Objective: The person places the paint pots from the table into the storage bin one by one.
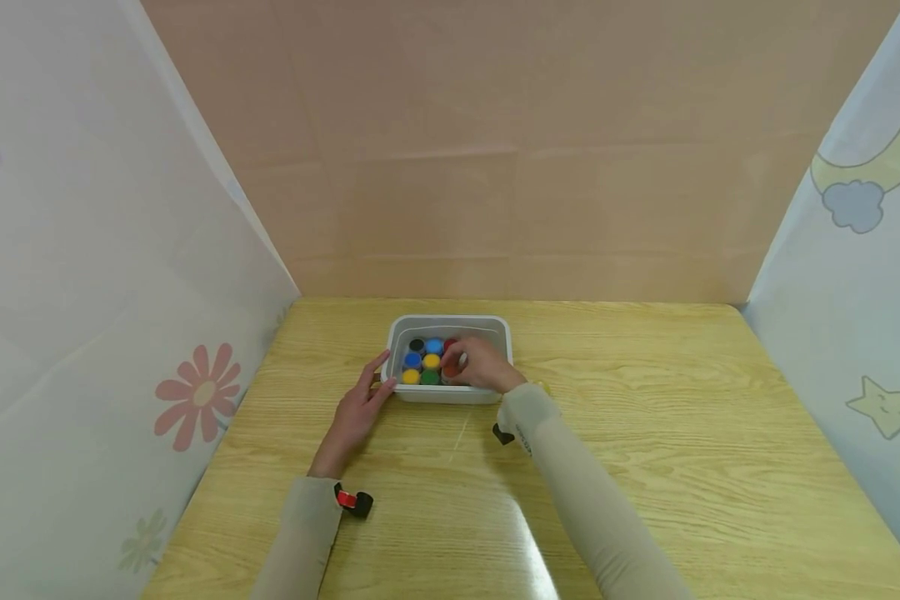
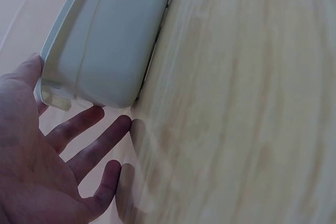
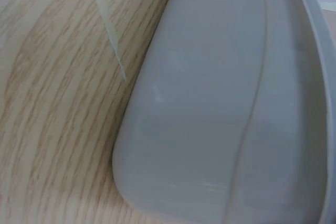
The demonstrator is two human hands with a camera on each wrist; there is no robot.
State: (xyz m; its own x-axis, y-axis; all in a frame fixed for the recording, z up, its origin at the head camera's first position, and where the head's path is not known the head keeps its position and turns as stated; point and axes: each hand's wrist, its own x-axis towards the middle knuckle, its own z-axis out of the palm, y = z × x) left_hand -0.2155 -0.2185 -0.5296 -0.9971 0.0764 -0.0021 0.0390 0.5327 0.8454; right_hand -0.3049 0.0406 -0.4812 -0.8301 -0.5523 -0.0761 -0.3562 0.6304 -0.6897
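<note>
A whitish plastic tub (image 1: 450, 397) stands on the table, with several small round jars in it, their lids black, blue, yellow, green and red. My left hand (image 1: 358, 411) steadies the tub's left end, its fingers spread and nearly straight. In the left wrist view, the fingertips of the left hand (image 2: 58, 156) meet the tub (image 2: 115, 40) at its rim and end wall. My right hand (image 1: 480, 364) reaches over the near right rim, thumb and forefinger pinching a jar with a reddish lid (image 1: 450, 371) in the right column. The right wrist view shows only the tub's outer wall (image 3: 194, 108).
Beside the right cuff, a small yellow thing (image 1: 543, 387) shows partly on the wooden table (image 1: 645, 417). A tan sheet (image 1: 517, 167) rises behind the table. Printed white sheets flank it left (image 1: 82, 292) and right (image 1: 832, 283).
</note>
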